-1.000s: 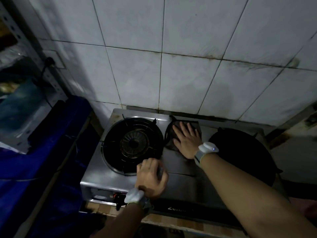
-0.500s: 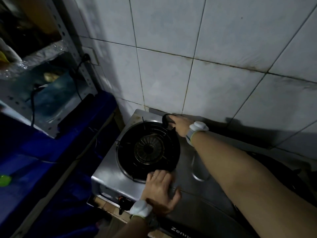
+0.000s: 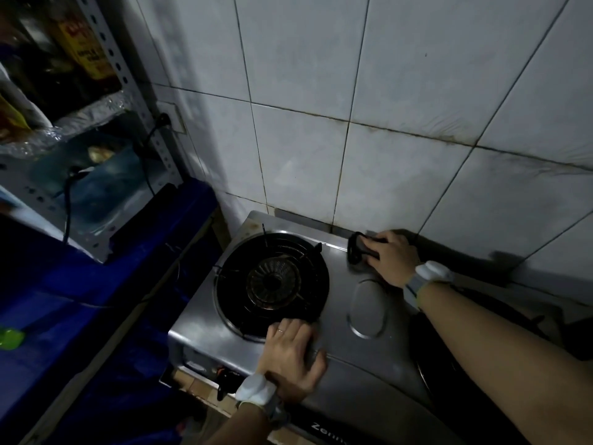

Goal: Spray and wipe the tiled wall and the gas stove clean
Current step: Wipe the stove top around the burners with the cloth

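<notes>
Clasping dark cloth [image 3: 359,250] under right grip [image 3: 393,256], stove [image 3: 340,274] rear edge, left grip [image 3: 290,354] released

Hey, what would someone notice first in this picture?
The black burner on the left of the gas stove stands out. The right hand grips a dark cloth at the stove's back edge, below a tiled wall with stained grout. The left hand rests on the front.
</notes>
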Motion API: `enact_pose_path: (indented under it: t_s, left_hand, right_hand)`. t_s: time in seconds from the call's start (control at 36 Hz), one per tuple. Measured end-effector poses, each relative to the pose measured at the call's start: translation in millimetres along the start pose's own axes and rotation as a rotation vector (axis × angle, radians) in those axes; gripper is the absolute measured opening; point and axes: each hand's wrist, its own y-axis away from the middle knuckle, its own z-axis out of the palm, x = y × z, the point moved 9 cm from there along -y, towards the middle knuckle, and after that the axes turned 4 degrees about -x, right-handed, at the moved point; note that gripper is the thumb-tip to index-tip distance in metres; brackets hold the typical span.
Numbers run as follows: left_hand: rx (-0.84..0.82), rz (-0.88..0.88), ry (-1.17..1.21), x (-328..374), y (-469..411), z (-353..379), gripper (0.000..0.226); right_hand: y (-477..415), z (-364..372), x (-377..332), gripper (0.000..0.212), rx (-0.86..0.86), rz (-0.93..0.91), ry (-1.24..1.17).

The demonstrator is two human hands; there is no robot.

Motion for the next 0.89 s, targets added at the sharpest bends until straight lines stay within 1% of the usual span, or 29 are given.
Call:
enact_pose_path:
  t_s: [0.06, 0.11, 0.19, 0.25, 0.28, 0.33, 0.39, 0.44, 0.47, 0.53, 0.56, 0.61, 0.67, 0.69, 0.75, 0.81, 0.89]
  left_hand:
    - [-0.01, 0.008, 0.001, 0, 0, 2, 0.021]
    - [0.001, 0.032, 0.012, 2, 0, 1, 0.02]
    - [0.068, 0.097, 0.056, 14, -7, -12, 0.017]
    - [0.123, 0.127, 0.081, 24, -23, -26, 0.017]
    - [0.144, 0.13, 0.089, 27, -36, -32, 0.016]
    - [0.126, 0.159, 0.122, 33, -74, -39, 0.014]
    - [0.053, 0.175, 0.159, 34, -114, -35, 0.021]
    - [-0.073, 0.203, 0.153, 38, -150, -17, 0.035]
    - [-0.163, 0.207, 0.12, 40, -164, -3, 0.043]
    - [-0.388, 0.182, -0.007, 39, -182, 36, 0.051]
    - [-0.491, 0.2, -0.093, 39, -189, 57, 0.055]
    - [-0.633, 0.259, -0.228, 34, -194, 88, 0.067]
    - [-0.668, 0.258, -0.276, 25, -208, 101, 0.072]
    - [-0.664, 0.222, -0.265, 19, -213, 102, 0.072]
    - [-0.624, 0.155, -0.236, 7, -231, 99, 0.067]
    - [-0.592, 0.131, -0.191, -1, -244, 92, 0.06]
    - [-0.62, 0.137, -0.11, -14, -264, 86, 0.059]
  right_hand:
    - [8, -4, -13, 0.051, 0.038, 0.039, 0.049]
    - [17, -6, -26, 0.054, 0.062, 0.041, 0.062]
    - [27, 1, -43, 0.061, 0.041, -0.017, 0.061]
    - [34, 5, -49, 0.062, -0.009, -0.061, -0.043]
    - [38, 4, -51, 0.061, -0.018, -0.071, -0.146]
    - [50, -9, -41, 0.054, 0.084, 0.015, -0.384]
    - [64, -20, -27, 0.044, 0.218, 0.124, -0.482]
    - [76, -20, -18, 0.042, 0.277, 0.2, -0.507]
    - [80, -18, -15, 0.043, 0.29, 0.232, -0.519]
    - [88, -13, -11, 0.048, 0.305, 0.309, -0.505]
    - [90, -12, -11, 0.05, 0.299, 0.343, -0.491]
    - [93, -9, -17, 0.056, 0.271, 0.372, -0.508]
    - [91, -8, -20, 0.06, 0.248, 0.387, -0.523]
    - [91, -9, -23, 0.061, 0.227, 0.379, -0.531]
    - [88, -10, -29, 0.061, 0.211, 0.359, -0.538]
    - [86, -13, -38, 0.058, 0.185, 0.329, -0.54]
    - [74, -10, -45, 0.054, 0.144, 0.298, -0.51]
